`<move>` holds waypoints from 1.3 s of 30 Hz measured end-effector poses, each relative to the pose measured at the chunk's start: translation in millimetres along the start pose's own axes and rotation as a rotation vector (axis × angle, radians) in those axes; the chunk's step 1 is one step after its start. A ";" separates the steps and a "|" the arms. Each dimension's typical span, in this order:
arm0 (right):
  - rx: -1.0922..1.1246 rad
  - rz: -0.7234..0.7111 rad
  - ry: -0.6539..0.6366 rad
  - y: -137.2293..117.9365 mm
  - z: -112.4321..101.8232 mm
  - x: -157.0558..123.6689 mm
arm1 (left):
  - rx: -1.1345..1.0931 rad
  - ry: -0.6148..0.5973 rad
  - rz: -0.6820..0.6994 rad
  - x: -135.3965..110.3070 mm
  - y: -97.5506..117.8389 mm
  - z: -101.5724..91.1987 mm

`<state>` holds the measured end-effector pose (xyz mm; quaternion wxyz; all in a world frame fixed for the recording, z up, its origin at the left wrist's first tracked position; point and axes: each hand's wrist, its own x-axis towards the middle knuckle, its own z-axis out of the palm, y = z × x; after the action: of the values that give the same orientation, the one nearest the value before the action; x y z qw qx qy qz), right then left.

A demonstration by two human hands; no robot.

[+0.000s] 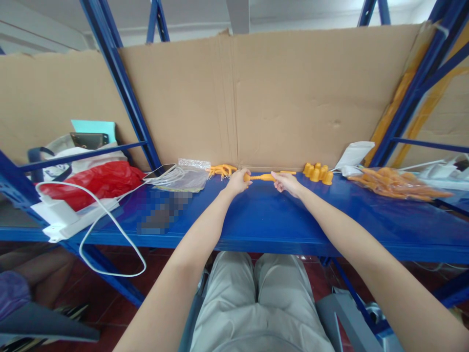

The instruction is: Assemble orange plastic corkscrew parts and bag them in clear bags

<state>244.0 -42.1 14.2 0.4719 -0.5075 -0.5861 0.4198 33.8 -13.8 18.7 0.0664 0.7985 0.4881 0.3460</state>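
Between my hands an orange plastic piece (264,177) stretches level just above the blue shelf, with a narrow ribbed part on the left and a smoother, thicker part on the right. My left hand (239,181) is closed on its left end. The fingers of my right hand (288,184) pinch the right end. Left of my left hand lies a small pile of orange parts (222,170) with thin metal-looking tips. Several orange thimble-shaped caps (318,172) stand to the right of my right hand. Another thin orange piece (287,172) lies partly hidden behind that hand.
A clear bag of orange parts (399,183) lies on the right of the blue shelf (278,220). At left are a clear plastic bag (186,178), a red bag (98,183) and a power strip (84,220) with a looping white cable. Cardboard (286,98) walls the back.
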 end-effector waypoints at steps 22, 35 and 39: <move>0.020 -0.116 -0.004 -0.8 -4.5 1.5 | -0.080 -0.002 -0.049 0.6 0.8 -2.2; 0.100 0.054 -0.014 -4.2 -1.1 -2.9 | -0.127 -0.037 -0.076 -0.9 0.3 -3.8; 0.101 -0.032 0.013 -1.4 -3.5 0.7 | -0.163 -0.029 -0.083 -1.3 1.8 -5.0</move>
<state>247.1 -41.5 16.3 0.5073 -0.4764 -0.5692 0.4379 31.6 -16.9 22.7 0.1527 0.7745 0.4899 0.3700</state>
